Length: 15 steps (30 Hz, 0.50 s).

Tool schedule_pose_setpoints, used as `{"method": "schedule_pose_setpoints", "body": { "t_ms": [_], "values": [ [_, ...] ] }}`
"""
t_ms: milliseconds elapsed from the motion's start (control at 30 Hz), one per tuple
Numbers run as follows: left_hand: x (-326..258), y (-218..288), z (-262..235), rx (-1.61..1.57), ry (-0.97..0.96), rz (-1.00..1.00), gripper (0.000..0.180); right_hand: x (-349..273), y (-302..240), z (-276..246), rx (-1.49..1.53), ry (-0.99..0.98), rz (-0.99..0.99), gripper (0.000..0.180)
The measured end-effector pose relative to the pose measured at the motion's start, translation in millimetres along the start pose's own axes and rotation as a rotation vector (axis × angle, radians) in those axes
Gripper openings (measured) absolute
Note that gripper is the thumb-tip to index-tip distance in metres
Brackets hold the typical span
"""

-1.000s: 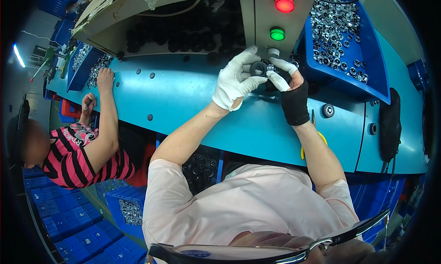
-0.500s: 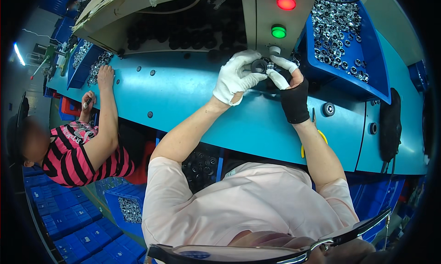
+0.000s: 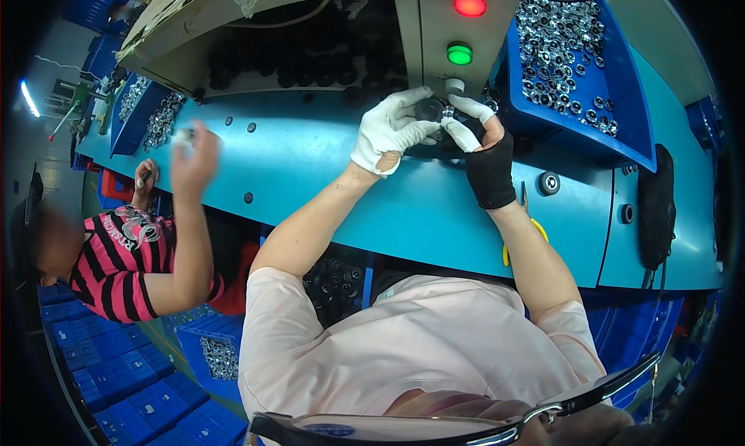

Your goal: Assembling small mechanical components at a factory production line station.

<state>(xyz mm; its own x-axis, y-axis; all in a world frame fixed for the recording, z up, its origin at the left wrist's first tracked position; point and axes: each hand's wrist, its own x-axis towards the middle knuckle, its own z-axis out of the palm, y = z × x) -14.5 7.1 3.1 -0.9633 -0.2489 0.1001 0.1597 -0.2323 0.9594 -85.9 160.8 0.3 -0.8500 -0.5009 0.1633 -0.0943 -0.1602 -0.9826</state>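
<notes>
My left hand [image 3: 383,134], in a white glove, is closed around a black round wheel-like piece [image 3: 427,110], gripping it between thumb and fingers. My right hand [image 3: 483,143] wears a black fingerless glove and white finger covers. Its thumb and index finger pinch a small shiny metal ring-shaped part [image 3: 448,113] right beside the black piece; whether the two touch, I cannot tell. Both hands are held above the blue-green worktable [image 3: 434,213], in front of the machine panel with a red lamp [image 3: 469,3] and a green lamp [image 3: 459,54].
A blue bin [image 3: 578,124] of shiny metal parts stands on the right. Yellow-handled pliers [image 3: 537,227], a black wheel with a light centre [image 3: 549,183] and a dark cloth-like bundle [image 3: 656,205] lie near my right arm. Leftward, a co-worker's hand [image 3: 197,155] is near another parts bin [image 3: 132,139].
My hands stay together with small finger shifts, and the black piece appears turned. The co-worker's raised hand has come away from the parts bin, blurred by motion.
</notes>
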Motion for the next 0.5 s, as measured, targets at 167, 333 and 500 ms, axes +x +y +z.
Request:
{"method": "schedule_pose_setpoints", "body": {
  "t_ms": [167, 333, 500],
  "values": [
    [1.1, 1.9, -0.1, -0.046, 0.004, -0.046, 0.055, 2.0, -0.4, -1.2, -0.001, 0.012, -0.030, 0.031],
    [1.7, 2.7, -0.7, -0.036, -0.034, -0.066, 0.049, 1.6, -3.5, 2.1, 0.036, 0.004, -0.046, 0.031],
    [3.8, 0.9, -10.6, -0.473, 0.042, -0.281, 0.044, 5.8, -6.2, 3.6, 0.064, 0.081, -0.084, 0.032]
  ]
}}
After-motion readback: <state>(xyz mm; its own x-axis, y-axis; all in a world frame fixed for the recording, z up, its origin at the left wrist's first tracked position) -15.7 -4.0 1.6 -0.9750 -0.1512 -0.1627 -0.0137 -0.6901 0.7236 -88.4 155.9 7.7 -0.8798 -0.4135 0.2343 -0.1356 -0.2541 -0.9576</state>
